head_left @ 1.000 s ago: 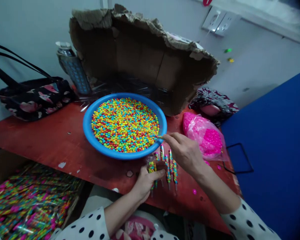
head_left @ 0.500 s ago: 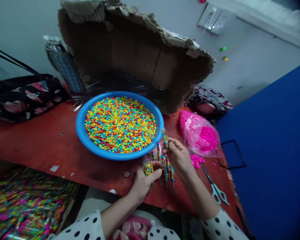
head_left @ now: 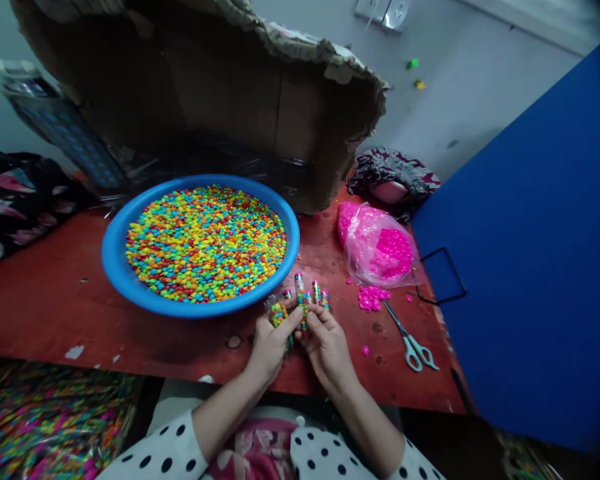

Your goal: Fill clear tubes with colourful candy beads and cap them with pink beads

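My left hand [head_left: 273,343] is closed around several candy-filled tubes [head_left: 279,313] near the table's front edge. Close beside it, my right hand [head_left: 326,343] pinches one clear tube [head_left: 301,300] partly filled with coloured candies; the left thumb touches this tube too. More filled tubes [head_left: 317,292] lie on the red table just behind my hands. The blue basin [head_left: 111,257] full of small coloured candies [head_left: 210,243] stands to the left, behind my left hand.
Pink caps [head_left: 373,298] lie by a bag of pink pieces [head_left: 385,250], with scissors [head_left: 413,347] nearer the front. A torn cardboard box [head_left: 230,93] stands behind the basin. Filled tubes [head_left: 50,427] fill a container at lower left. A blue panel [head_left: 530,233] borders the right.
My right hand has lowered its tube and come together with my left hand. The head view has shifted, so the basin and bag appear further left.
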Tool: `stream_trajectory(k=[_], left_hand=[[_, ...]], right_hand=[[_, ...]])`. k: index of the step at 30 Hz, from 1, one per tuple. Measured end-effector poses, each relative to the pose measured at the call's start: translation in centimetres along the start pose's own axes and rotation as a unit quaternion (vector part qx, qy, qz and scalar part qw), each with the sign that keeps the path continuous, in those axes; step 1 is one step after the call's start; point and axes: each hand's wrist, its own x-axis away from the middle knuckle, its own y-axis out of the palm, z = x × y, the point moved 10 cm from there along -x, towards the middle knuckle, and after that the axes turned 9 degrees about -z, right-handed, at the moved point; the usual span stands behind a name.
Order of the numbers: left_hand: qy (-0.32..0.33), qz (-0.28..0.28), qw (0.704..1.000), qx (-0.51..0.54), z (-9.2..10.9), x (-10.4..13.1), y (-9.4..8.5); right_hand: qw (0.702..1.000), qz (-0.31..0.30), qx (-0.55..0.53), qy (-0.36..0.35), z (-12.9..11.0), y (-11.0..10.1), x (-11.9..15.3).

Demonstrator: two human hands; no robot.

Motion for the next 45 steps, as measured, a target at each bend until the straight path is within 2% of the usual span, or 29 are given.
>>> stream_trajectory(k=[2, 3, 4, 5, 6, 8, 10, 11, 12, 13, 14, 15, 16, 17, 18, 20, 22, 23, 24, 25, 27, 31, 33, 40, 45], left_hand=[[-0.007, 0.005, 1.0, -0.01, -0.1, -0.1, -0.1], [-0.011, 0.014, 1.0, -0.015, -0.1, -0.1, -0.3], [-0.015, 0.024, 0.999, -0.018, -0.1, -0.1, -0.6], [-0.019, 0.03, 0.999, -0.017, -0.1, 0.0, -0.8], [-0.025, 0.03, 0.999, -0.012, -0.2, 0.0, -0.9], [-0.047, 0.013, 0.999, 0.006, -0.4, 0.1, -0.6], [-0.072, -0.011, 0.997, 0.022, -0.8, 0.2, 0.1], [-0.08, -0.021, 0.996, 0.024, -0.9, 0.3, 0.4], [-0.084, -0.031, 0.996, 0.022, -1.1, 0.3, 0.7], [-0.086, -0.038, 0.995, 0.02, -1.2, 0.4, 0.9], [-0.087, -0.043, 0.995, 0.017, -1.2, 0.4, 1.1], [-0.086, -0.045, 0.995, 0.012, -1.3, 0.4, 1.2], [-0.086, -0.046, 0.995, 0.005, -1.4, 0.3, 1.2], [-0.086, -0.046, 0.995, -0.004, -1.4, 0.3, 1.1], [-0.086, -0.045, 0.995, -0.014, -1.4, 0.3, 1.1], [-0.086, -0.043, 0.995, -0.031, -1.5, 0.2, 1.0], [-0.085, -0.044, 0.995, -0.04, -1.6, 0.1, 1.0], [-0.084, -0.045, 0.995, -0.043, -1.7, 0.1, 1.0], [-0.082, -0.047, 0.994, -0.046, -1.7, 0.0, 1.0], [-0.08, -0.05, 0.994, -0.05, -1.8, 0.1, 1.1], [-0.075, -0.057, 0.994, -0.058, -1.8, 0.1, 1.2], [-0.07, -0.069, 0.993, -0.07, -1.5, 0.4, 1.2], [-0.068, -0.071, 0.993, -0.072, -1.4, 0.5, 1.1], [-0.072, -0.083, 0.992, -0.054, -1.6, 0.4, 1.3], [-0.071, -0.081, 0.994, -0.028, -1.5, 0.2, 1.2]], right_hand=[[0.998, -0.017, 0.064, -0.012, -0.6, -0.3, 0.2], [0.99, -0.038, 0.132, -0.018, -1.4, -0.4, 0.1], [0.972, -0.055, 0.224, -0.033, -2.6, -0.7, -0.1], [0.939, -0.062, 0.332, -0.063, -4.4, -1.2, -0.4], [0.887, -0.061, 0.446, -0.102, -6.5, -1.6, -0.8], [0.741, -0.007, 0.638, -0.209, -11.4, -2.6, -1.4], [0.588, 0.015, 0.771, -0.244, -14.0, -3.2, -2.8], [0.526, 0.005, 0.817, -0.236, -14.3, -3.5, -3.8], [0.474, -0.013, 0.853, -0.218, -14.3, -3.9, -4.9], [0.436, -0.031, 0.878, -0.196, -14.0, -4.2, -5.8], [0.41, -0.046, 0.894, -0.176, -13.6, -4.5, -6.6], [0.398, -0.054, 0.901, -0.162, -13.3, -4.7, -7.0], [0.404, -0.053, 0.899, -0.16, -13.3, -4.7, -7.2], [0.428, -0.05, 0.886, -0.17, -13.4, -4.5, -7.1], [0.474, -0.046, 0.859, -0.189, -13.7, -4.2, -6.8], [0.616, -0.048, 0.756, -0.219, -14.3, -3.9, -6.0], [0.753, -0.076, 0.62, -0.207, -13.9, -3.6, -5.3], [0.798, -0.096, 0.563, -0.191, -13.3, -3.2, -5.0], [0.826, -0.115, 0.523, -0.176, -12.6, -2.6, -4.7], [0.842, -0.131, 0.497, -0.166, -12.0, -2.0, -4.3], [0.859, -0.144, 0.467, -0.154, -11.1, -0.9, -3.7], [0.91, -0.132, 0.375, -0.114, -9.9, -0.1, -3.4], [0.92, -0.136, 0.354, -0.099, -9.5, 0.3, -3.3], [0.891, -0.165, 0.41, -0.102, -9.3, 1.5, -3.1], [0.854, -0.18, 0.465, -0.146, -9.3, 1.9, -2.3]])
